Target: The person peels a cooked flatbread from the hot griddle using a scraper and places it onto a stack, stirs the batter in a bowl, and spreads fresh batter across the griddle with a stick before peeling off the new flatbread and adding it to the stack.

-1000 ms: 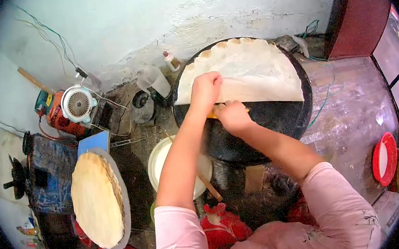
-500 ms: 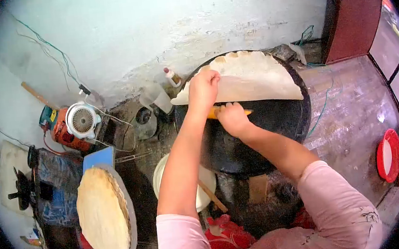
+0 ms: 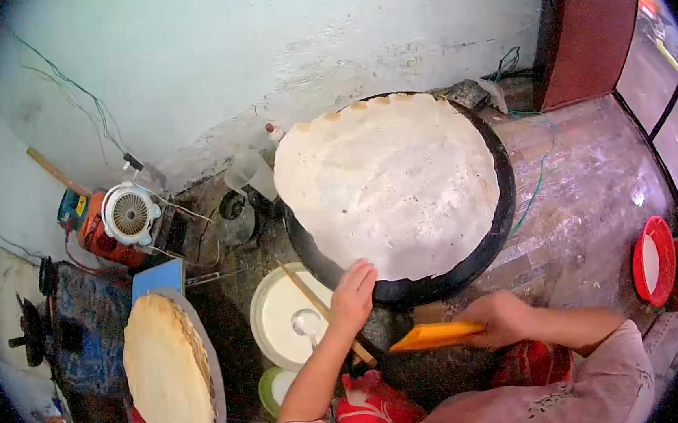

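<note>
A large, thin pale flatbread (image 3: 390,186) lies spread over the round black griddle (image 3: 504,195), its far edge slightly scalloped and browned. My left hand (image 3: 353,296) is at the near-left edge of the flatbread, fingers stretched out with the tips at its rim. Just in front of my body, my right hand (image 3: 500,318) is closed around a flat orange scraper (image 3: 437,335), held clear of the griddle with its blade pointing left.
Left of the griddle stands a tub of white batter (image 3: 273,332) with a ladle (image 3: 306,322) and a wooden stick (image 3: 304,288). A stack of flatbreads (image 3: 167,371) sits farther left, below a blower (image 3: 129,214). A red basin (image 3: 656,261) is at right.
The flatbread, folded over the far half before, now lies flat across the griddle. My left hand came down to its near edge; my right hand drew the scraper back toward my body.
</note>
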`<state>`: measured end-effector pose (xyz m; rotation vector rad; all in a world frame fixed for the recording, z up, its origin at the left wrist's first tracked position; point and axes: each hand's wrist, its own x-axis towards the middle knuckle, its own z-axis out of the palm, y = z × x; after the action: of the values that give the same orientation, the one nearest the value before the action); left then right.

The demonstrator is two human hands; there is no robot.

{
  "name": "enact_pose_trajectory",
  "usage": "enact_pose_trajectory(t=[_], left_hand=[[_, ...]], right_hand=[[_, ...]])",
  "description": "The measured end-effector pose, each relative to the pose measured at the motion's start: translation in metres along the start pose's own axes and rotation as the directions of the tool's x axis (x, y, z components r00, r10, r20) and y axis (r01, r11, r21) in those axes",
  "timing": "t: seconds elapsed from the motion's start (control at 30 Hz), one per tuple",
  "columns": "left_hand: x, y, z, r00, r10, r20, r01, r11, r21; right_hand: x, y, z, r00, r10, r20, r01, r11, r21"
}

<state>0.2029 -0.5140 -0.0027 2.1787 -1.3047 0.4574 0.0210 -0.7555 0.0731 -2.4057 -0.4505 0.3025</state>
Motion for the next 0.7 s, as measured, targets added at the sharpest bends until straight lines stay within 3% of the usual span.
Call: enact_pose_trajectory(t=[0.03,0.1,0.17,0.23,0.4,0.43,0.47,0.6,0.7], left_hand=[[-0.009,-0.003,0.010,1.000,-0.008,0.008,0.008,1.000,0.002],[-0.027,-0.005,0.025,0.990,-0.093,0.104,0.093,0.996,0.010],[-0.030,-0.004,0.027,0.976,-0.139,0.169,0.135,0.990,0.037],[-0.028,-0.001,0.029,0.977,-0.160,0.141,0.156,0.987,0.035],[-0.024,0.003,0.030,0.984,-0.159,0.081,0.157,0.987,0.024],[-0.023,0.004,0.030,0.984,-0.157,0.082,0.156,0.987,0.024],[-0.022,0.004,0.031,0.983,-0.166,0.073,0.164,0.986,0.029],[-0.024,0.002,0.035,0.986,-0.158,0.055,0.156,0.987,0.044],[-0.024,0.003,0.036,0.980,-0.195,0.050,0.193,0.981,0.035]], right_hand=[[-0.006,0.000,-0.005,0.978,0.199,0.059,-0.203,0.975,0.088],[-0.009,0.017,0.001,0.935,0.278,-0.219,-0.139,0.858,0.495],[0.002,0.054,0.016,0.810,0.401,-0.428,-0.054,0.778,0.626],[0.018,0.072,0.006,0.702,0.533,-0.472,-0.254,0.807,0.532],[0.061,0.090,0.020,0.748,0.485,-0.454,-0.249,0.838,0.485],[0.068,0.088,0.022,0.781,0.469,-0.413,-0.279,0.853,0.441],[0.075,0.093,0.026,0.787,0.417,-0.454,-0.349,0.908,0.230],[0.077,0.093,0.018,0.745,0.569,-0.348,-0.440,0.811,0.386],[0.069,0.087,0.008,0.724,0.590,-0.357,-0.478,0.803,0.356]])
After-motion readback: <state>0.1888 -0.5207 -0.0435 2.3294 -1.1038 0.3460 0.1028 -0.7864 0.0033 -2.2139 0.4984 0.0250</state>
